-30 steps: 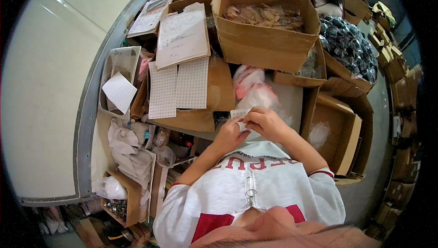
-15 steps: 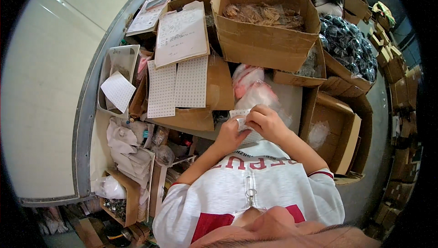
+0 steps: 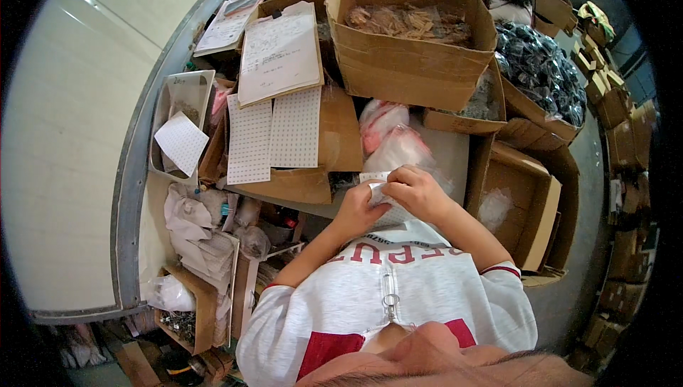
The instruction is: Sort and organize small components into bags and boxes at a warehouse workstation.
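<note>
Gripping a white label sheet between them, the two hands work just on the near side of the plastic bag, close to the person's chest. The left hand pinches the sheet between thumb and fingers. The right hand has its fingertips drawn narrowly together at the curled part; whether they also hold a peeled piece, I cannot tell.

The work on this sheet seems under way rather than finished: it is bent over in the fingers, and no loose piece shows apart from it. How many of its rows are used is too small and too covered to judge. Two flat label sheets left of the bag look whole and probably remain to be handled, as may the loose sheet farther left of the bag, lying across a plastic tub.

For room, a strip of grey table shows right of the bag, bounded farther right by an open carton. Beyond the bag stands a large cardboard box, its near wall closing that side. Left of the bag, a brown carton crowds the left hand's side, so outward movement looks easier to the right. The table's near edge, nearer than the bag, disappears behind the hands.
</note>
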Tool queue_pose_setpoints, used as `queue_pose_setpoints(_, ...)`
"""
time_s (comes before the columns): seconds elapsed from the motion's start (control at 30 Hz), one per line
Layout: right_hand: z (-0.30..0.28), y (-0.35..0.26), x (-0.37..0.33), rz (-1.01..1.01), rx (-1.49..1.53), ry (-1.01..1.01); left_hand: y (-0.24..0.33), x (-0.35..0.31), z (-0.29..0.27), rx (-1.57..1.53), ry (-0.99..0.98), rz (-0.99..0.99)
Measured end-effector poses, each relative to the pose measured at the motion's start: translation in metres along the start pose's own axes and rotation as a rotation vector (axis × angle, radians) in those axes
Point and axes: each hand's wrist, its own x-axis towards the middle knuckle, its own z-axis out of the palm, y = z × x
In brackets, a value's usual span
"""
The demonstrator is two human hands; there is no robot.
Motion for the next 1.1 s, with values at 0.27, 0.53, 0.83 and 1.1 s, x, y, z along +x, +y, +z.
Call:
queue_pose_setpoints(0.27,-0.015,0.013,-0.008,0.213,0.399,0.145,-0.014,-0.003,0.006,-0.279,0.020,-0.143)
queue_pose_setpoints(0.53,0.022,0.124,-0.110,0.963,0.547,0.361,-0.040,-0.011,-0.005,-0.065,0.111,-0.169)
queue_pose_setpoints(0.83,0.080,0.132,-0.142,1.024,-0.187,0.010,-0.037,-0.017,-0.022,-0.234,0.298,-0.270)
queue_pose_setpoints(1.1,0.087,0.144,-0.111,1.005,0.159,-0.101,-0.037,-0.019,-0.023,-0.280,0.304,-0.270)
